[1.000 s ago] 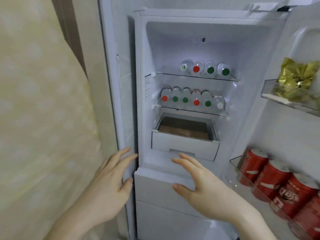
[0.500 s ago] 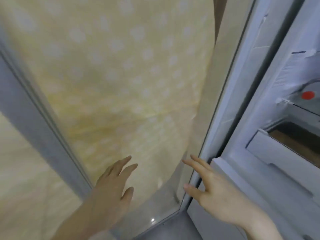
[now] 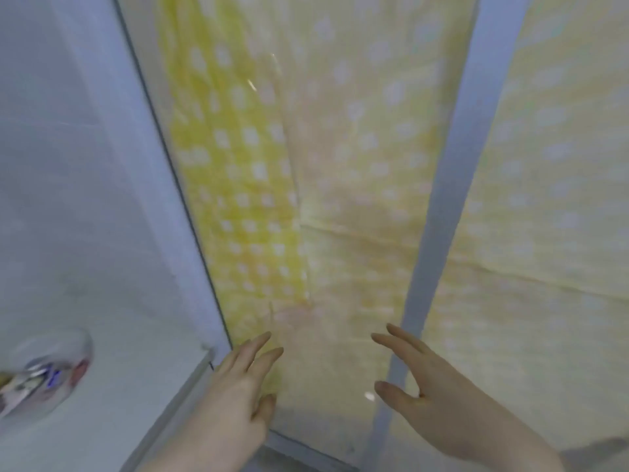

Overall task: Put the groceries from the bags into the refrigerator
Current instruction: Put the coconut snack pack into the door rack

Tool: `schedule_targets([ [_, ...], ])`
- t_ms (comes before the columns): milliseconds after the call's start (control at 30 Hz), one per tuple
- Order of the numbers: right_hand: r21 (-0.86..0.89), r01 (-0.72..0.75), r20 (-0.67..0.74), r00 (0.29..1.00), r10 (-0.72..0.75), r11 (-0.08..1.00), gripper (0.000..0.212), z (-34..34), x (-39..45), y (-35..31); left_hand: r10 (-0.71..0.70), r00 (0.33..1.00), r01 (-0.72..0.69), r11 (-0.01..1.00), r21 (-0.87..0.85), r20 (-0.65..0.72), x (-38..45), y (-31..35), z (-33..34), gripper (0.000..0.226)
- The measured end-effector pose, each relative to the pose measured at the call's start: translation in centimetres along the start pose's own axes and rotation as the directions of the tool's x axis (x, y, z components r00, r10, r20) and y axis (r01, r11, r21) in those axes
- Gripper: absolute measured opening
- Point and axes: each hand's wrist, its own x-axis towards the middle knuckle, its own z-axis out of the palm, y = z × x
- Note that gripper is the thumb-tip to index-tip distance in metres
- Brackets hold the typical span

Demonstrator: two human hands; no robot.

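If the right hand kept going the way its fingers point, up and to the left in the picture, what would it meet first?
Probably the yellow dotted curtain behind the glass: the right hand is open, empty, fingers aimed at it. Nothing else shows in that line, but depth is unclear, so the glass pane may come first.

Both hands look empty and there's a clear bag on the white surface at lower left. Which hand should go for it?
Left, probably. The left hand is open, empty and nearer the clear bag; the right hand, also open, would have to cross over.
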Motion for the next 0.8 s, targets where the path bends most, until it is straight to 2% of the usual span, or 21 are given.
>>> schedule_targets([
  [167,-0.062,0.218,0.091,0.973,-0.212,0.974,0.059,6.1,4.7,-9.1,-0.21,0.974,0.212,0.977,0.024,-0.08,-8.6,-9.4,-2.7,0.078],
  [267,-0.079,0.318,0.153,0.94,-0.304,0.945,0.057,10.0,6.0,-14.9,-0.301,0.939,0.305,0.952,-0.001,-0.163,-14.3,-14.5,-4.0,0.068],
  [333,-0.069,0.374,0.191,0.915,-0.356,0.925,0.057,12.4,6.6,-18.3,-0.347,0.925,0.349,0.937,-0.012,-0.155,-17.8,-17.2,-4.6,0.065],
  [500,-0.038,0.47,0.27,0.854,-0.444,0.882,0.056,18.1,7.3,-25.4,-0.453,0.87,0.465,0.885,0.02,-0.193,-24.9,-22.2,-6.4,0.066],
  [633,-0.034,0.523,0.315,0.814,-0.488,0.851,0.054,22.5,7.6,-30.4,-0.549,0.808,0.559,0.829,-0.017,-0.213,-29.6,-25.9,-7.3,0.07],
  [700,-0.043,0.553,0.33,0.794,-0.511,0.832,0.054,24.4,7.5,-32.4,-0.563,0.784,0.574,0.818,-0.038,-0.261,-31.5,-27.4,-7.5,0.07],
  [800,-0.043,0.576,0.375,0.766,-0.522,0.816,0.055,26.9,7.8,-34.6,-0.606,0.751,0.61,0.789,-0.076,-0.262,-33.8,-28.9,-7.5,0.071],
])
